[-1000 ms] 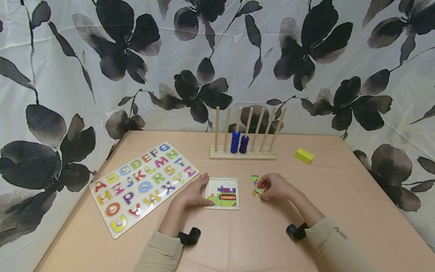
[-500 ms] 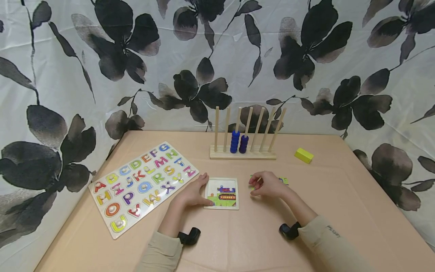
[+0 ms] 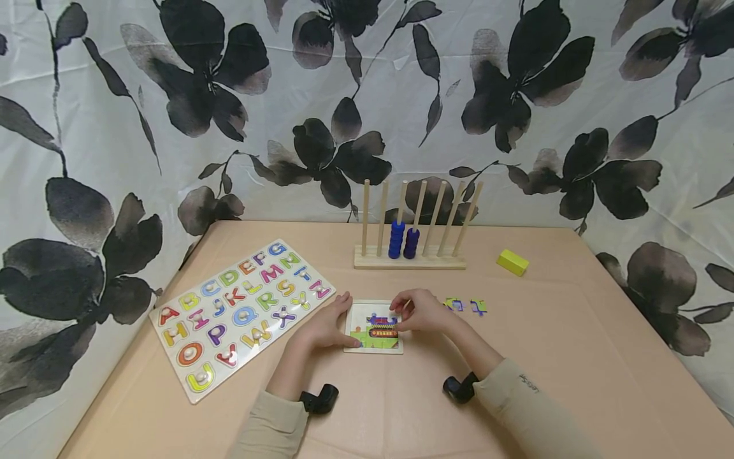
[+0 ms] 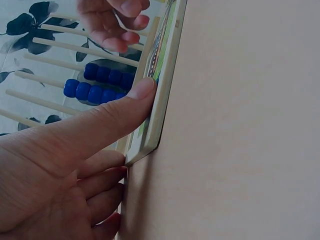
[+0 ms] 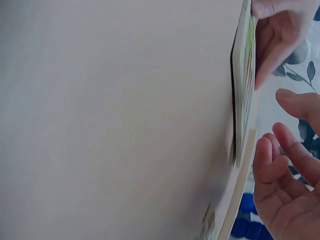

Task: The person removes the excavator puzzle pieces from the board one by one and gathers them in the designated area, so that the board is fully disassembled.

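Observation:
A small white-framed jigsaw puzzle tray with a train picture and green pieces lies between the hands. My left hand grips its left side, the thumb over the frame and the fingers along the edge. Above the tray's right edge is my right hand, its fingers bent. In the right wrist view its thumb stands apart from the index finger; I cannot tell whether a piece is held there. Loose jigsaw pieces, one beside another, lie to the right.
An alphabet board lies at an angle on the left. Behind the tray stands a wooden peg rack with blue beads on two pegs. A yellow block sits at the back right. Floral cloth hangs behind the table.
My right hand has moved left from the loose pieces to the tray's right edge, uncovering a piece on the table. Green pieces seen at its fingertips earlier are gone from that spot. My left hand stays put.

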Demonstrator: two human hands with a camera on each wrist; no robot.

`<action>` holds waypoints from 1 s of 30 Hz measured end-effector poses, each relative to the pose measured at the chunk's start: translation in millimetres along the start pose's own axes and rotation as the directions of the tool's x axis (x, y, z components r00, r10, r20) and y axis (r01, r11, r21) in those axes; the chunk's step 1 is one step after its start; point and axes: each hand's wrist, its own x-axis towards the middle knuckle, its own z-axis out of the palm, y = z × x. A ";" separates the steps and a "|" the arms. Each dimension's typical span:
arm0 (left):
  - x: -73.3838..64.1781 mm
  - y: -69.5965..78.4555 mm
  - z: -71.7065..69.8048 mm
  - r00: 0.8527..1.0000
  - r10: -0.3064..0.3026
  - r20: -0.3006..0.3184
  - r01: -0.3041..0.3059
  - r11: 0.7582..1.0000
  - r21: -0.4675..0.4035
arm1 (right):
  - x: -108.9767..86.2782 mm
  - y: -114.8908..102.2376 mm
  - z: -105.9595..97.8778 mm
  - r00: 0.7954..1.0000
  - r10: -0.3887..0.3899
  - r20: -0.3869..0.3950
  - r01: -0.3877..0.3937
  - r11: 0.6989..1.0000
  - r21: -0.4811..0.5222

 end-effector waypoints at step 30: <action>0.8 -2.1 -0.2 1.000 0.004 0.005 -0.004 1.000 -0.007 | 24.4 -19.6 25.8 0.995 0.067 0.077 -0.052 0.983 -0.178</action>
